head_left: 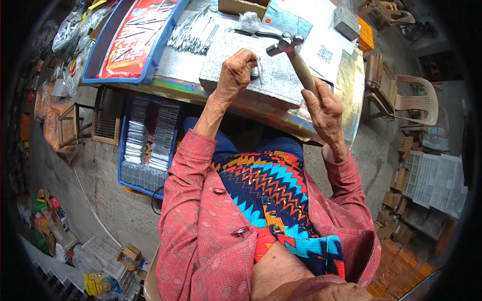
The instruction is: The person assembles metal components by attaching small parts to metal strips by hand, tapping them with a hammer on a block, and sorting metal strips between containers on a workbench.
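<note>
My right hand (325, 108) is wrapped round the wooden handle of a hammer (303, 70), its metal head raised over the right part of a grey block (281, 95). Over the same block, my left hand (236, 72) has its fingers pinched on a thin metal piece (259, 69) standing nearly upright. The fingers partly hide the piece, and its exact kind cannot be made out. Left of the block on the table lies a pile of slim metal pieces (193, 32). A dark curved tool (261, 34) rests behind the block.
A blue tray (152, 72) lined with red printed paper holds several slim metal tools. Under the table, a blue crate (122, 165) contains rows of metal pieces. A small grey block (346, 23) sits at the far right; a plastic chair (416, 103) stands beyond the table.
</note>
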A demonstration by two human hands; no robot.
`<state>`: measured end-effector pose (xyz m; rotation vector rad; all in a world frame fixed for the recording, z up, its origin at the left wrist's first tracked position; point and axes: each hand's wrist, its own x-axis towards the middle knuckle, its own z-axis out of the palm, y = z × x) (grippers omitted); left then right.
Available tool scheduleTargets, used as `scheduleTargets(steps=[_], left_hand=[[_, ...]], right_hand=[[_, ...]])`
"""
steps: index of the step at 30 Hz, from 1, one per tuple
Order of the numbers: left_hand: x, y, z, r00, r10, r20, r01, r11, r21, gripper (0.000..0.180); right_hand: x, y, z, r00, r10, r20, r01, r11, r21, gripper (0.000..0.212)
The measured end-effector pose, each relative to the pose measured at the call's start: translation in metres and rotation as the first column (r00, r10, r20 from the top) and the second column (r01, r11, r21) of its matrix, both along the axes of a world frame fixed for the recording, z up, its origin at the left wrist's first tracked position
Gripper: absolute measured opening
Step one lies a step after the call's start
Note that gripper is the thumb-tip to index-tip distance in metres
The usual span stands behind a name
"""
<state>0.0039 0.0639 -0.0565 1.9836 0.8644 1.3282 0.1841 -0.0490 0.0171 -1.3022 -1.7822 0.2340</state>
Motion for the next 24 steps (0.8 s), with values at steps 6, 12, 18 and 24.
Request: scheduleTargets(steps=[6,12,18,24], left_hand=[[-0.004,-0.003,0.002,1.000,0.008,0.008,-0.008,1.000,-0.003,0.003],[0.000,0.002,0.004,0.999,0.018,-0.041,-0.016,0.999,0.047,0.005],[-0.002,0.002,0.003,1.000,-0.013,0.027,0.011,0.998,0.057,0.006],[-0.004,0.003,0.003,0.991,0.020,0.133,0.020,0.957,-0.290,0.005]], right_hand=[[-0.016,-0.007,0.039,0.999,-0.045,0.001,0.043,0.962,0.271,0.034],[0.003,0.004,-0.001,0.970,-0.041,0.238,0.075,0.988,-0.138,0.023],[0.006,-0.005,-0.018,0.983,-0.158,-0.094,0.119,0.936,-0.331,0.023],[0.006,-0.022,-0.057,0.698,-0.323,-0.640,-0.168,0.794,-0.584,0.025]])
